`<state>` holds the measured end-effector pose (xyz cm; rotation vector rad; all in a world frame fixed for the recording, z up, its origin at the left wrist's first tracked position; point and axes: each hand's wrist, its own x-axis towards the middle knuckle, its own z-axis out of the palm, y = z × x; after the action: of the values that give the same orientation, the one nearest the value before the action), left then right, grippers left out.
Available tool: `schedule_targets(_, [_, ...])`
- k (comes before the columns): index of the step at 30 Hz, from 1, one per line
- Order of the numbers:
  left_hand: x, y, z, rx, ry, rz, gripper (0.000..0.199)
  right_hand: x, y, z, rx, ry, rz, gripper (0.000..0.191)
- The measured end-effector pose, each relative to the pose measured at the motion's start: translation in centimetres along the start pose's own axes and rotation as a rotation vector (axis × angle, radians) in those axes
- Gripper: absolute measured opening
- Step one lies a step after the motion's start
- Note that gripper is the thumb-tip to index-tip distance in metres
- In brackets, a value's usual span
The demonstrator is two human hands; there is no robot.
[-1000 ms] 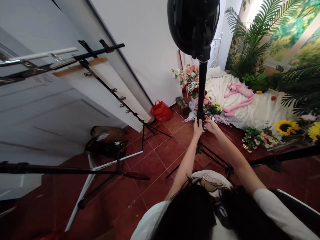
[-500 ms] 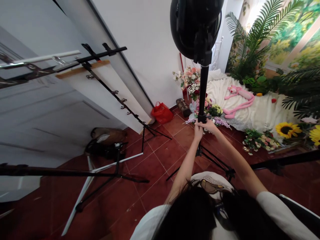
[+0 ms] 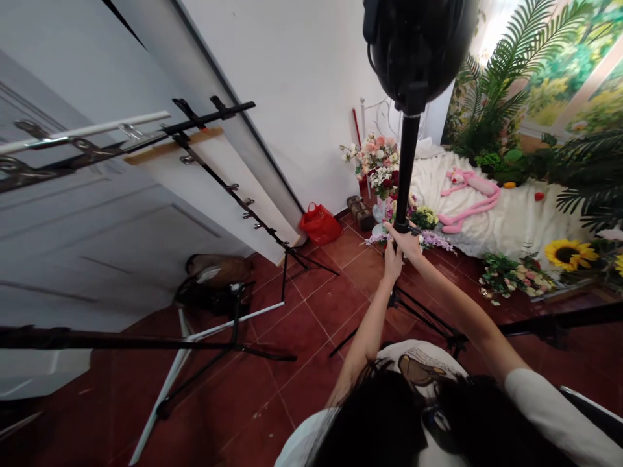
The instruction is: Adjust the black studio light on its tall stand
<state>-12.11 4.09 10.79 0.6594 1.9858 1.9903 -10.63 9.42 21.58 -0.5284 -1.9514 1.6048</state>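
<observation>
A black light stand (image 3: pixel 407 162) rises in front of me, carrying a bulky black studio light (image 3: pixel 421 48) at its top. My right hand (image 3: pixel 407 244) is closed around the pole at the black collar, with the thumb and fingers near its knob (image 3: pixel 413 229). Just beneath it, my left hand (image 3: pixel 393 264) wraps the pole. Both hands touch the stand, and their inner fingers are partly hidden. The stand's tripod legs (image 3: pixel 423 318) spread over the red tiled floor below.
White backdrop boards hang from a clamped black stand (image 3: pixel 233 188) at left. Other stand legs (image 3: pixel 214 350) cross the floor. A red bag (image 3: pixel 321 224) lies by the wall. Flowers (image 3: pixel 379 152), a pink plush toy (image 3: pixel 474 188) on a cream blanket (image 3: pixel 525 220) and sunflowers (image 3: pixel 569 255) are at right.
My right hand has shifted up onto the collar, and my left hand sits lower on the pole. The light and pole appear farther right; the whole view has shifted slightly too.
</observation>
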Motion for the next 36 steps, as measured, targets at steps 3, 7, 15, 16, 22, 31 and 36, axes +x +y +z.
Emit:
schedule_targets(3, [0.0, -0.3, 0.2, 0.053, 0.034, 0.089, 0.056, 1.7, -2.1, -1.3, -0.012, 0.042, -0.133, 0.044])
schedule_targets(7, [0.2, -1.0, 0.6, 0.06, 0.057, 0.196, 0.059, 3.7, -4.9, -2.6, 0.013, -0.102, -0.146, 0.047])
schedule_targets(15, [0.5, -1.8, 1.1, 0.051, 0.103, 0.225, 0.056, 2.8, -7.1, -3.4, -0.04, -0.208, -0.132, 0.046])
schedule_targets(16, [0.5, -1.8, 1.1, 0.05, 0.106, 0.225, 0.056, 2.7, -7.3, -3.5, -0.054, -0.218, -0.13, 0.045])
schedule_targets(22, [0.5, -2.0, 1.2, 0.056, 0.118, 0.202, 0.056, 3.1, -5.5, -5.8, -0.056, -0.395, -0.208, 0.052])
schedule_targets(31, [0.7, -2.4, 1.2, 0.075, 0.106, 0.217, 0.052, -1.3, 7.2, -10.7, -0.492, -0.42, -0.3, 0.046])
schedule_targets(36, [0.7, -2.2, 1.0, 0.087, 0.091, 0.217, 0.051, -1.8, 10.6, -8.5, -0.577, -0.366, -0.328, 0.047])
